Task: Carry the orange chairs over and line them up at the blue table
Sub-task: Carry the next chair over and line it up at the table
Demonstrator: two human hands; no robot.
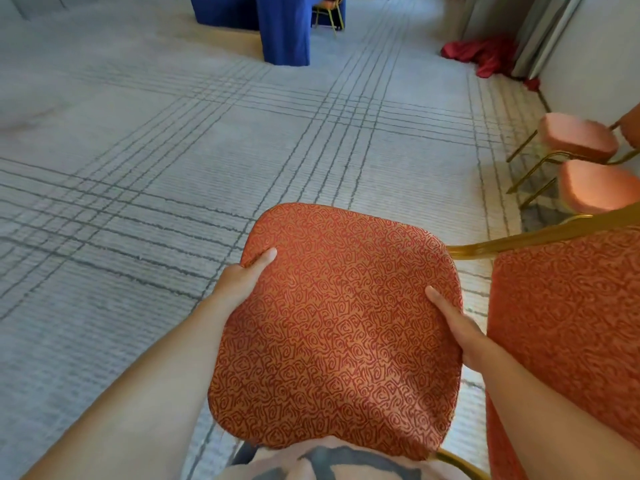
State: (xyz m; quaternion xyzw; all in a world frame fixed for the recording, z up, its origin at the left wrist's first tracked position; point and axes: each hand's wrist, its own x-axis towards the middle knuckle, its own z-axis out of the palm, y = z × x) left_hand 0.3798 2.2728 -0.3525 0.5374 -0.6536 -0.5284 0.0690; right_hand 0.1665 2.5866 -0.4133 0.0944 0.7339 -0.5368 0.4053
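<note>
The left hand (242, 277) grips one side of the held chair (339, 327), thumb on its cloth. The blue table (277, 26) is far off across the carpet, and one placed chair (327, 10) is already there. The right hand (457, 327) grips the other side. Three spare chairs (568, 323) wait on the right, so I think most of the job is left

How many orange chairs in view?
5: one chair in left hand and right hand, one beside it, two by the wall, one at the blue table; more may be hidden.
</note>
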